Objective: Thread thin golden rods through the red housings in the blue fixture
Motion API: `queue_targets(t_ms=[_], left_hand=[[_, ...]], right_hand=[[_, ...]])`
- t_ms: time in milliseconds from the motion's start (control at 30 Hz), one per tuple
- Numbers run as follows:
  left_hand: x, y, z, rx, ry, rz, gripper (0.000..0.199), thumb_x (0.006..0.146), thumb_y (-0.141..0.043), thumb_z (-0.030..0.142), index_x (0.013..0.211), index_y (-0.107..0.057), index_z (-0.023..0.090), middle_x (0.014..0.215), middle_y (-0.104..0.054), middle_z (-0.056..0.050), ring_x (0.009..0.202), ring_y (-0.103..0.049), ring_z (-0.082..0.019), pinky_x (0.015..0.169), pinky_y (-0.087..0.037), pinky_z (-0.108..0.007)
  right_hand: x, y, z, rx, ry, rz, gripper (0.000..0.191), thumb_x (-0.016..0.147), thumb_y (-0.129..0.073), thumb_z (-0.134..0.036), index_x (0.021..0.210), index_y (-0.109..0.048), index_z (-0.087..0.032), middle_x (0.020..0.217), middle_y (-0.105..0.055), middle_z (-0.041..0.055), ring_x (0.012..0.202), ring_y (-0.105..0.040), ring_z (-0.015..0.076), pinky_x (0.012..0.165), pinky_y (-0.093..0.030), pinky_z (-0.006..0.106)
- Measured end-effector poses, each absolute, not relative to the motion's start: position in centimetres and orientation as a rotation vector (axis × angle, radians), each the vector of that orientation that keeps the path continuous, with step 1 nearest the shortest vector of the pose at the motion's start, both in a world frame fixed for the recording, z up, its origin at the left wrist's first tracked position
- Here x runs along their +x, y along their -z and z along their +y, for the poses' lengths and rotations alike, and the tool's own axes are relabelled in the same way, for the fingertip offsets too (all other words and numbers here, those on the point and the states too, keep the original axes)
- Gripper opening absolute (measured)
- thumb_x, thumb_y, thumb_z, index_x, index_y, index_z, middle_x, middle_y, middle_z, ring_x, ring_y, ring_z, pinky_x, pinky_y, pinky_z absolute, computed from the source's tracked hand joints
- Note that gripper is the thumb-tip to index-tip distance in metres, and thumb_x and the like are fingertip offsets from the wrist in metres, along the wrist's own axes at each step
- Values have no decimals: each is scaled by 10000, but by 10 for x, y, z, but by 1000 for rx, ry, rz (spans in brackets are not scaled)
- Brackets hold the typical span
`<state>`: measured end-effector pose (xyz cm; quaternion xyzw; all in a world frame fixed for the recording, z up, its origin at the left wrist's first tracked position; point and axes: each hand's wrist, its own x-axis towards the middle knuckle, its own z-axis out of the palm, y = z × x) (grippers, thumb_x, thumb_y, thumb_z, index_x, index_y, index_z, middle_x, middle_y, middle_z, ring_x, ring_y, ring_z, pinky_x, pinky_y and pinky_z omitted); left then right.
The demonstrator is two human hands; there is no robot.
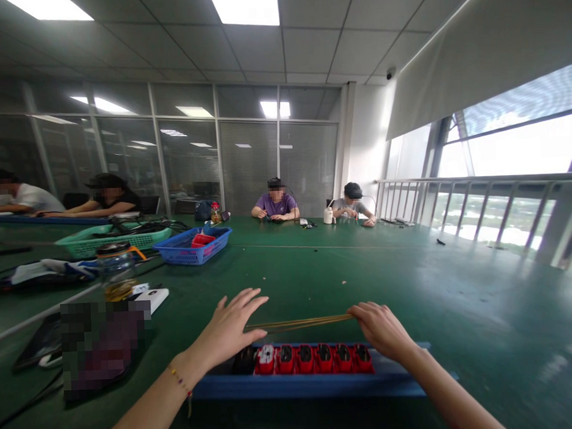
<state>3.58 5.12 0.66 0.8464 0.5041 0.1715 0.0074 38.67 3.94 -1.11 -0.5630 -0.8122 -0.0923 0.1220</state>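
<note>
A blue tray (pixel 312 385) lies across the green table near me, holding a row of several red blocks (pixel 305 359) with dark tops, one with a white top. At its left end sits a black part (pixel 245 360). Thin yellowish strands (pixel 304 322) stretch above the far side of the row. My right hand (pixel 380 324) pinches their right end. Near their left end, my left hand (pixel 234 324) has its fingers spread, with the thumb beside the strands. A beaded bracelet is on my left wrist.
Left on the green table (pixel 280 290) stand a blue basket (pixel 192 247) with a red item, a green basket (pixel 74 244) with cables, a glass jar (pixel 116 272), a white device (pixel 156 302) and a dark red pouch (pixel 107 355). Several people sit at tables farther off.
</note>
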Motion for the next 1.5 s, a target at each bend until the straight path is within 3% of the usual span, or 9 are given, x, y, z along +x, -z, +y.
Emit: queue_targets(t_ms=[133, 267, 467, 667, 933, 1067, 1167, 1333, 1500], left_hand=[[39, -16, 44, 2677, -645, 1616, 497, 776, -411, 561, 1222, -401, 343, 1312, -410, -33, 1200, -339, -264, 981, -174, -523], [40, -20, 35, 2637, -653, 1487, 372, 817, -379, 503, 1081, -540, 297, 1062, -600, -20, 971, -529, -195, 865, -355, -333], [37, -28, 20, 2426, -590, 1365, 364, 820, -373, 479, 817, -632, 223, 796, -644, 5, 735, -567, -146, 652, -376, -202], [29, -27, 23, 2249, -627, 1367, 424, 814, -345, 506, 800, -643, 204, 804, -651, 7, 756, -563, -162, 658, -372, -199], [20, -19, 29, 2191, -595, 1433, 427, 781, -378, 529, 796, -656, 206, 745, -637, 13, 702, -541, -158, 599, -353, -200], [20, -15, 31, 2187, -564, 1455, 451, 783, -358, 531, 765, -653, 191, 693, -619, 10, 672, -534, -152, 579, -345, -200], [21, -16, 30, 2192, -562, 1456, 433, 786, -362, 515, 754, -647, 191, 695, -625, 12, 688, -542, -153, 596, -353, -198], [21, -21, 27, 2146, -563, 1404, 364, 761, -425, 496, 809, -640, 206, 791, -656, 17, 756, -563, -156, 631, -373, -188], [22, -20, 26, 2168, -535, 1398, 375, 764, -409, 496, 798, -634, 198, 749, -643, 12, 708, -554, -148, 603, -369, -195]], right_hand=[[379, 5, 21, -1593, 262, -2285, 318, 830, -313, -132, 1016, -545, -244, 863, -601, 25, 843, -531, 168, 708, -332, 257], [376, 1, 12, -1549, 252, -2206, 341, 819, -315, -132, 1040, -544, -256, 893, -609, 24, 845, -536, 177, 715, -356, 275], [385, 6, 7, -1358, 14, -2233, 342, 802, -328, -147, 1015, -580, -239, 936, -625, 29, 850, -562, 170, 745, -407, 273], [390, 13, 8, -1399, 26, -2002, 277, 722, -455, -217, 939, -626, -227, 724, -623, 16, 648, -555, 164, 641, -425, 278], [398, 27, 15, -1497, -322, -1939, 177, 737, -493, -331, 703, -579, -180, 578, -540, -14, 539, -478, 130, 496, -359, 224], [401, 34, 18, -1389, -451, -1980, 114, 764, -456, -255, 823, -523, -184, 609, -495, -35, 568, -457, 119, 528, -362, 219], [400, 34, 16, -1341, -472, -1978, 187, 776, -441, -224, 957, -480, -195, 600, -448, -51, 570, -440, 117, 551, -369, 227], [398, 21, 5, -1247, -725, -2002, 221, 790, -484, -299, 981, -492, -187, 757, -534, -4, 701, -509, 146, 630, -418, 246], [396, 11, 1, -1199, -851, -1905, 272, 827, -448, -404, 962, -525, -181, 826, -571, 13, 784, -532, 158, 703, -429, 247]])
